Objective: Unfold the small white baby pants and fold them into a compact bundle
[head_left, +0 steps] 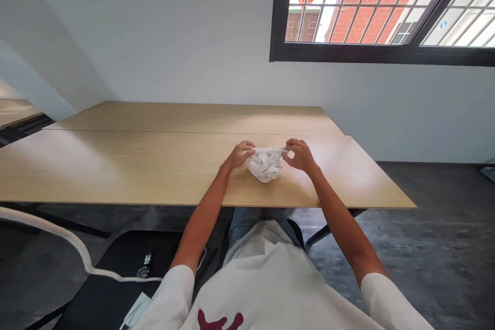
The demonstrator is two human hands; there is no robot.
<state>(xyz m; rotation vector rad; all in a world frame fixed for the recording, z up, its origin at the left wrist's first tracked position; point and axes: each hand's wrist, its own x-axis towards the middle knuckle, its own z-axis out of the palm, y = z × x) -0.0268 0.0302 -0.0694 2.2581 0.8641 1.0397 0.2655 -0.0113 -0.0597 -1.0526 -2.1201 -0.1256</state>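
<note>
A small white cloth (pixel 265 166) with a faint print and a straight upper edge is stretched between my two hands, low over the wooden table (pixel 154 165). Its lower part is crumpled and narrows toward the table's front edge. My left hand (pixel 241 153) pinches the left end of that upper edge between thumb and fingers. At the opposite end, my right hand (pixel 298 154) pinches the cloth the same way, with the thumb and forefinger curved into a ring. Whether the cloth's bottom touches the tabletop I cannot tell.
A black chair (pixel 116 263) to the left carries a wristwatch (pixel 144 266) and a pale blue face mask (pixel 136 310). A white cable (pixel 73 240) arcs across the lower left. Behind the table are a wall (pixel 174 31) and a barred window (pixel 371 52).
</note>
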